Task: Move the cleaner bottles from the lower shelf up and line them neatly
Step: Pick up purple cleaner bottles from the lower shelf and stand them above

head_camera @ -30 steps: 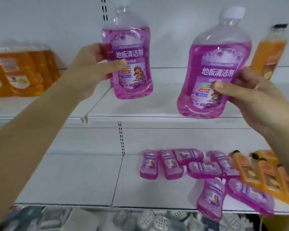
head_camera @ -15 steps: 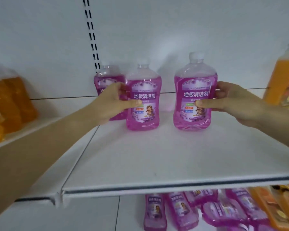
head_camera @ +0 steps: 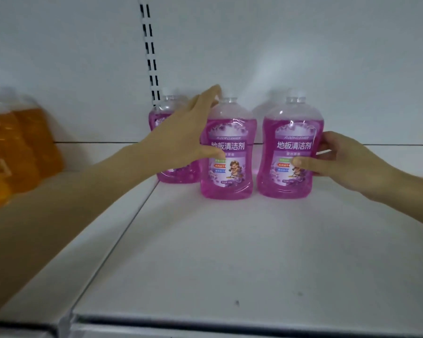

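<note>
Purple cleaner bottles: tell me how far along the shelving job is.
Done: three bottles stand upright on the upper shelf. In hand: the right hand grips the right bottle; the left hand touches the middle bottle with straight fingers. Left: the left bottle sits further back, so the row needs evening. The lower shelf is out of view, so remaining stock cannot be told.

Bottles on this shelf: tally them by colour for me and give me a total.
Purple bottles: 3
Orange bottles: at least 2, blurred at the left edge
Total: at least 5
</note>
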`<state>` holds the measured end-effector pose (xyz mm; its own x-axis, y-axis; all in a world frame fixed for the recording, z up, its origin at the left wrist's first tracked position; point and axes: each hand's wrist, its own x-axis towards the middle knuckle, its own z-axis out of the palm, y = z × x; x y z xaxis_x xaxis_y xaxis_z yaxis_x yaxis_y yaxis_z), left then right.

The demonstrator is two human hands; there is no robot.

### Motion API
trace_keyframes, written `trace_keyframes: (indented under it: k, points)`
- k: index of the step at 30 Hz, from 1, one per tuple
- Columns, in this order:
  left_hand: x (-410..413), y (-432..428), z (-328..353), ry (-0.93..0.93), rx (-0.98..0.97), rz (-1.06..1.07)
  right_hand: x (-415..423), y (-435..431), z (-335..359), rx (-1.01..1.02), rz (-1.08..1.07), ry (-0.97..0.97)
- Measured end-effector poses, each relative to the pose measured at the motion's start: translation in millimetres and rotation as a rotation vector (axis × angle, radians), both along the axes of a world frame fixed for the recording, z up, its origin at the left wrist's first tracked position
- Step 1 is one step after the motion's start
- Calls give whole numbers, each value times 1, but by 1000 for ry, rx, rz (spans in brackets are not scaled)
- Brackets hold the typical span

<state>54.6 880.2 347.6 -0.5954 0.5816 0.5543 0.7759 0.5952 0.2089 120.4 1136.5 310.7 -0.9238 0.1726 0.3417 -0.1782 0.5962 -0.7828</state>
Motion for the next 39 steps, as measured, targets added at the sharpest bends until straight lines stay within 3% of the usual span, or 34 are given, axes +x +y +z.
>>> trace_keyframes:
  k: [11,20,24,27,30,32,35,39]
  points:
    - [-47,6,-10,411,-230,185,-28,-2,-4,10,-25,24]
    - [-56,1,-20,524,-229,180,-43,-10,-12,53,-21,109]
    - [-62,0,-22,616,-251,178,-42,-13,-14,164,-57,137]
    - [-65,-3,-27,699,-274,203,-35,-19,-17,395,-185,267]
    - [-60,-9,-36,820,-303,220,-25,-19,-17,1004,-259,549]
    - [-57,-14,-43,919,-357,208,-23,-13,-21,1322,-209,578]
    - [-54,-19,-49,995,-495,179,-19,-16,-27,1422,-148,434]
    - [-40,-21,-40,890,-549,149,-6,-29,-20,1390,-119,337]
